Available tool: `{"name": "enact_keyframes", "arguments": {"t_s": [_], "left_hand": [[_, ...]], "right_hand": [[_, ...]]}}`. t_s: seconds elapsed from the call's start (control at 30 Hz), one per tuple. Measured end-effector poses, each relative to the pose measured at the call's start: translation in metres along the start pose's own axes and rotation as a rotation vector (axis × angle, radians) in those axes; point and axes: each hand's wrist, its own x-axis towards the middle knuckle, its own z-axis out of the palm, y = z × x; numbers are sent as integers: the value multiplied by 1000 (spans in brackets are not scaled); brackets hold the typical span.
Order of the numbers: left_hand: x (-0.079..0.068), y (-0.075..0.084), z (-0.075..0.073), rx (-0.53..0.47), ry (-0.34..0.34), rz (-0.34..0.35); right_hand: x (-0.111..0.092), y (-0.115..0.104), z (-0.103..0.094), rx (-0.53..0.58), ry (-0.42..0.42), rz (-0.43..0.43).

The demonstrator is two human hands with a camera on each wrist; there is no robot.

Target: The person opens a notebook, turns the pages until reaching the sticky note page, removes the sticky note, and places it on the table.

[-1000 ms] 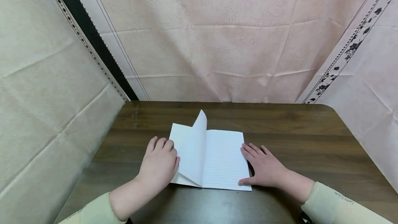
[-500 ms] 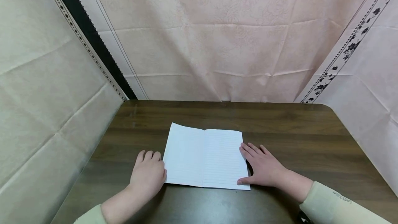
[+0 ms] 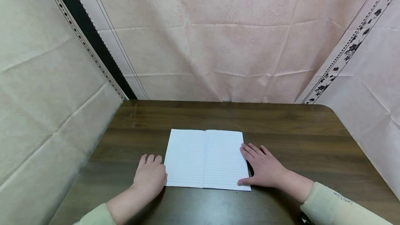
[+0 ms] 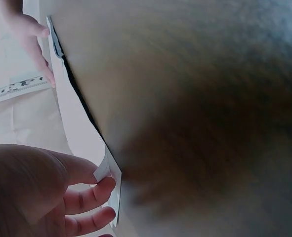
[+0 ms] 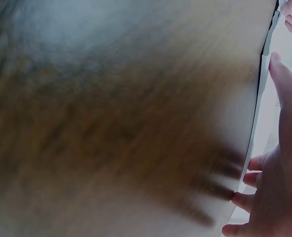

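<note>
An open notebook (image 3: 223, 159) with white, faintly lined pages lies on the table, both sides spread flat in the head view. My left hand (image 3: 150, 174) is at its left edge. In the left wrist view the thumb and a finger pinch a bent-up page edge (image 4: 102, 168), while the other fingers sit by the layers beneath. On the opposite side my right hand (image 3: 264, 169) rests with fingers spread along the right edge, its thumb on the lower right corner. The right wrist view shows those fingertips along the notebook's edge (image 5: 257, 111).
The notebook lies on a dark brown wooden table (image 3: 200, 115). Pale patterned cloth (image 3: 215, 44) hangs behind it, and more cloth (image 3: 47, 96) lines the sides. A black strip (image 3: 97, 41) runs down at the left.
A raised page has come down onto the left side, and that side now lies flat with lines showing. My left hand has moved left and slightly toward me; my right hand stays in place.
</note>
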Motion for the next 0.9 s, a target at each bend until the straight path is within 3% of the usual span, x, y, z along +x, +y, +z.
{"name": "enact_keyframes", "arguments": {"t_s": [0.33, 0.6, 0.9], "left_hand": [[1, 0, -1, -7, -18, -4], [11, 3, -5, 21, 39, 2], [33, 18, -8, -26, -9, 128]], "right_hand": [[1, 1, 1, -5, -4, 2], [0, 1, 0, -1, -13, 11], [-1, -1, -2, 13, -10, -1]]}}
